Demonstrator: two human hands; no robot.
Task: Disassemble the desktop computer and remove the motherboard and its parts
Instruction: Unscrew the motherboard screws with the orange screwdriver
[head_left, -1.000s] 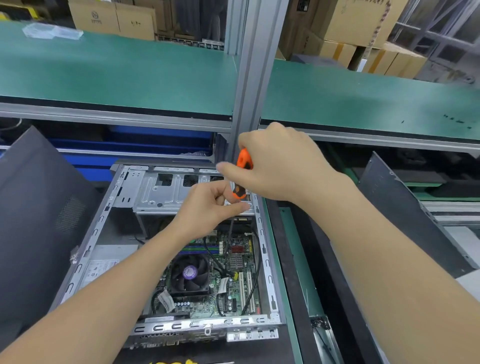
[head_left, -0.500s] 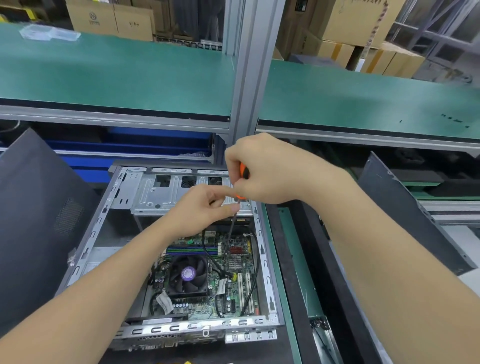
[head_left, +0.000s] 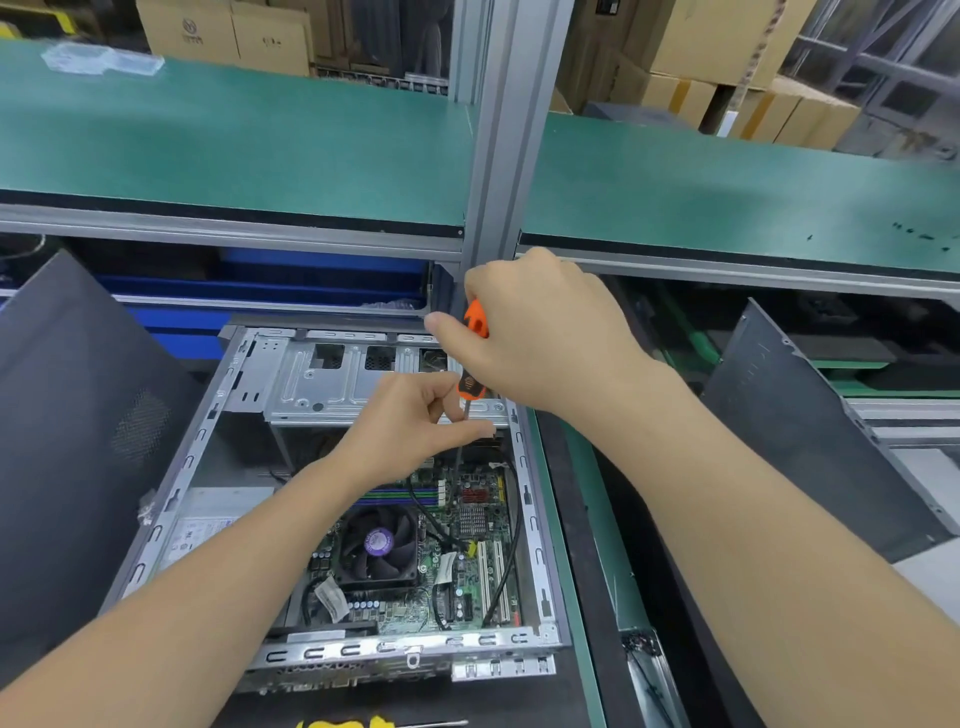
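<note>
Open grey sheet-metal computer case (head_left: 530, 519) flat below green-topped shelf (head_left: 234, 145), green motherboard (head_left: 467, 582) inside (black fan, black cables over it). Right hand (head_left: 540, 332) wrapped round orange-and-black-handled screwdriver (head_left: 475, 322); left hand (head_left: 410, 426) curled, thumb and forefinger pinching shaft.

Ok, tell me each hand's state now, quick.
Left hand: fingers curled, pinching the screwdriver shaft.
Right hand: gripping the screwdriver's orange handle.
</note>
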